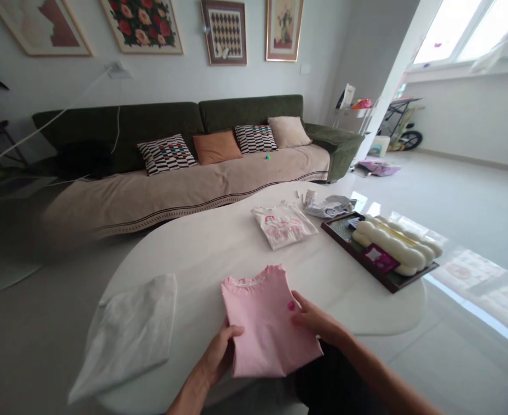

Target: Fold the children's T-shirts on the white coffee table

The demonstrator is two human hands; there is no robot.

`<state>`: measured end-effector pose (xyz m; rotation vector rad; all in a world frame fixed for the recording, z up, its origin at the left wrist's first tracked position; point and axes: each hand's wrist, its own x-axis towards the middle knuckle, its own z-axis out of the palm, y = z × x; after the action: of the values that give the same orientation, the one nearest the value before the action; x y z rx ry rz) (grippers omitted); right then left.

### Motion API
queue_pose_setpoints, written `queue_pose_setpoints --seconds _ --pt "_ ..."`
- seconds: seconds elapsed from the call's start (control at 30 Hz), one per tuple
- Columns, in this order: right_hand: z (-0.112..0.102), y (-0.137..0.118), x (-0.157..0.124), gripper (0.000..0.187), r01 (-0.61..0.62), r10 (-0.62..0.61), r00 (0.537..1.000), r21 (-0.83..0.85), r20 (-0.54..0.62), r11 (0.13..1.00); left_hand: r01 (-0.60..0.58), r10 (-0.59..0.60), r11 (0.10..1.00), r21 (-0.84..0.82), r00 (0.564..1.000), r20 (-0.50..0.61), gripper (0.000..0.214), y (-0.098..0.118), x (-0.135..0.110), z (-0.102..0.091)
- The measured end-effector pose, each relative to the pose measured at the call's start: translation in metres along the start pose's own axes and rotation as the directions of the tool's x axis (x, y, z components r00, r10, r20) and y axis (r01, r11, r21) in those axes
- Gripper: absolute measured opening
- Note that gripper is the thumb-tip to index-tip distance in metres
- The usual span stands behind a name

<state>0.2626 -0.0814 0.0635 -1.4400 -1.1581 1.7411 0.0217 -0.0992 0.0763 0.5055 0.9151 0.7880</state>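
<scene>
A folded pink T-shirt (260, 328) with a small heart on its chest is held at the near edge of the white table. On its left side my left hand (222, 350) grips it, thumb on top and fingers underneath. My right hand (312, 316) has hold of the opposite side near the heart, its fingertips partly hidden by the cloth. Farther back lies a folded white T-shirt (285, 223) with a pink print. To the left, a white cloth-like piece (135, 331) lies partly over the table's edge.
A dark tray (357, 249) carrying a puffy cream-coloured object (394, 242) stands at the right of the table (193, 242). Behind it is a crumpled plastic package (329, 206). Beyond the table runs a green sofa (254, 106) with several cushions.
</scene>
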Motion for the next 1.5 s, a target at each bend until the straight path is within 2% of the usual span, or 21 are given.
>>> queue_pose_setpoints --seconds 0.1,0.2,0.3,0.37,0.43,0.5,0.6,0.7,0.77,0.83,0.87,0.9,0.93,1.0,1.03,1.1,1.2,1.3,1.37,1.43,1.5 --pt "-0.019 -0.026 0.005 0.072 -0.089 0.091 0.995 -0.054 0.044 0.995 0.04 -0.042 0.999 -0.033 0.998 -0.054 0.052 0.01 0.009 0.016" --pt "-0.049 -0.072 0.02 0.069 -0.064 0.059 0.998 -0.146 -0.036 0.987 0.015 -0.016 1.0 -0.022 0.999 -0.036 0.05 0.039 0.038 0.035" --pt "-0.089 -0.128 0.047 0.065 0.065 -0.108 0.978 -0.236 -0.176 0.97 -0.159 0.158 0.987 0.007 0.985 0.066 0.051 0.082 0.088 0.061" --pt "-0.119 -0.159 0.073 0.063 0.167 -0.245 0.935 -0.292 -0.255 0.942 -0.321 0.313 0.947 0.034 0.94 0.138 0.054 0.109 0.131 0.079" --pt "-0.149 -0.176 0.105 0.061 0.22 -0.345 0.884 -0.371 -0.315 0.902 -0.42 0.402 0.903 0.094 0.901 0.162 0.056 0.128 0.176 0.094" --pt "-0.175 -0.174 0.139 0.059 0.146 -0.395 0.827 -0.524 -0.401 0.839 -0.397 0.391 0.889 0.227 0.918 0.073 0.054 0.132 0.218 0.101" --pt "-0.196 -0.148 0.18 0.054 -0.09 -0.414 0.747 -0.696 -0.52 0.712 -0.207 0.304 0.88 0.428 0.937 -0.172 0.045 0.114 0.266 0.098" --pt "-0.189 -0.121 0.199 0.05 -0.18 -0.421 0.714 -0.728 -0.559 0.661 -0.128 0.286 0.867 0.481 0.919 -0.271 0.044 0.087 0.287 0.087" --pt "-0.171 -0.112 0.204 0.05 -0.203 -0.527 0.655 -0.798 -0.541 0.568 -0.13 0.296 0.865 0.485 0.913 -0.282 0.046 0.075 0.288 0.081" --pt "-0.149 -0.107 0.206 0.052 -0.201 -0.671 0.611 -0.902 -0.42 0.382 -0.14 0.304 0.854 0.5 0.916 -0.263 0.049 0.07 0.28 0.077" --pt "-0.139 -0.105 0.208 0.054 -0.19 -0.704 0.626 -0.942 -0.334 0.278 -0.149 0.311 0.841 0.521 0.92 -0.238 0.051 0.069 0.272 0.075" --pt "-0.13 -0.103 0.21 0.055 -0.17 -0.698 0.668 -0.966 -0.259 0.197 -0.162 0.321 0.819 0.551 0.924 -0.205 0.053 0.068 0.263 0.072" --pt "-0.125 -0.1 0.212 0.057 -0.145 -0.655 0.725 -0.977 -0.212 0.155 -0.181 0.337 0.787 0.589 0.927 -0.166 0.054 0.068 0.25 0.067" --pt "-0.122 -0.096 0.216 0.057 -0.115 -0.538 0.823 -0.982 -0.18 0.152 -0.235 0.38 0.704 0.671 0.922 -0.076 0.052 0.069 0.217 0.052" --pt "-0.123 -0.097 0.218 0.056 -0.105 -0.494 0.851 -0.98 -0.178 0.171 -0.262 0.406 0.658 0.705 0.913 -0.04 0.05 0.07 0.196 0.041" --pt "-0.126 -0.102 0.216 0.053 -0.083 -0.459 0.871 -0.975 -0.172 0.208 -0.285 0.463 0.562 0.777 0.887 -0.01 0.045 0.072 0.145 0.01" --pt "-0.117 -0.109 0.199 0.051 -0.067 -0.491 0.853 -0.97 -0.176 0.232 -0.159 0.57 0.374 0.914 0.817 -0.091 0.037 0.078 0.059 -0.051" --pt "-0.081 -0.088 0.162 0.046 0.029 -0.594 0.795 -0.97 -0.125 0.242 0.029 0.722 0.133 0.991 0.682 -0.117 0.033 0.08 -0.023 -0.121" --pt "-0.048 -0.055 0.128 0.038 0.164 -0.614 0.789 -0.957 -0.017 0.239 0.176 0.781 0.052 0.983 0.607 -0.15 0.037 0.075 -0.064 -0.16" --pt "-0.011 -0.016 0.09 0.033 0.262 -0.551 0.83 -0.932 0.085 0.251 0.286 0.788 0.016 0.958 0.586 -0.188 0.042 0.066 -0.088 -0.187" --pt "0.022 0.017 0.055 0.034 0.275 -0.488 0.865 -0.922 0.113 0.274 0.349 0.77 -0.019 0.937 0.603 -0.209 0.047 0.054 -0.096 -0.198"
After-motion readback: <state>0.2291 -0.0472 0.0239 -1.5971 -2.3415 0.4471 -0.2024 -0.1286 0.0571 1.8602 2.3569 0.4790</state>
